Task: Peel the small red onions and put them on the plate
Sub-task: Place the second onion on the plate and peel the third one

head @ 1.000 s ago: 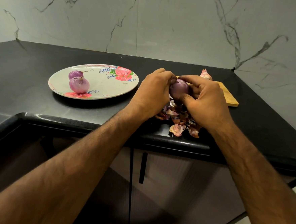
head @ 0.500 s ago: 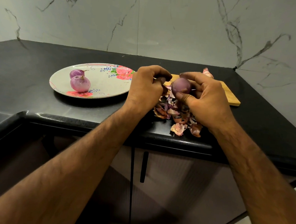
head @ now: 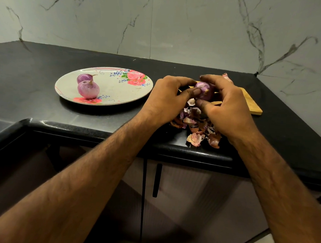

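Above the peel pile (head: 197,124), both hands grip one red onion (head: 204,91): left hand (head: 167,99) thumb pressing it, right hand (head: 227,107) fingers curled around.

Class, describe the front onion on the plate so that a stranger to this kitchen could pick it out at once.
Find the black counter, then the flowered plate lying on it. At the plate's left, pick the paler onion by the near rim. It sits in front of the darker onion and looks pinker than it.
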